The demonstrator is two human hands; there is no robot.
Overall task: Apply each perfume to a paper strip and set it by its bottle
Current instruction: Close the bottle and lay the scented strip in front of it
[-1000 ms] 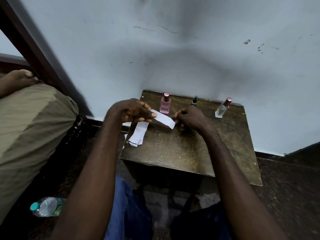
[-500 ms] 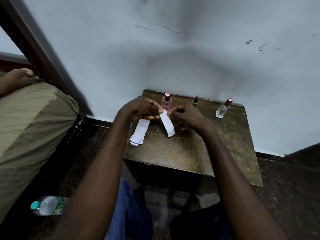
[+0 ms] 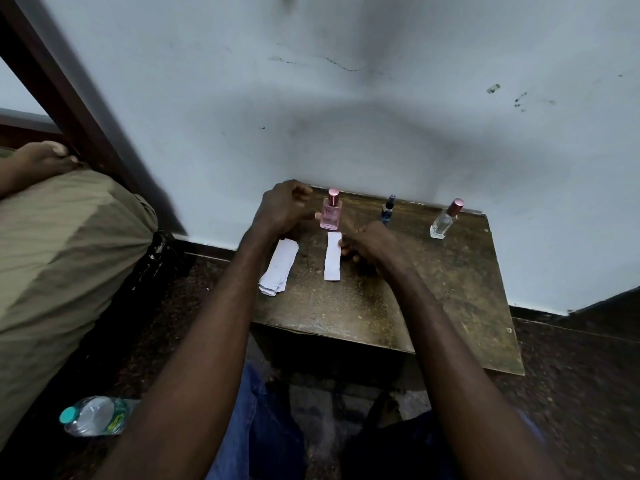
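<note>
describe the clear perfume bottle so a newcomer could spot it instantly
Start at the small dark wooden table against the pale wall. Three bottles stand along its back edge; the clear perfume bottle is the rightmost, near the corner. Unlike the pink bottle and the small dark blue bottle, its glass is colourless, it has a rose cap, and no strip lies by it.

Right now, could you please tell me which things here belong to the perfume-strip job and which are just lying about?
For the job: pink bottle, dark blue bottle, clear bottle, laid paper strip, stack of spare strips, table.

Lying about: water bottle, olive cushion.
</note>
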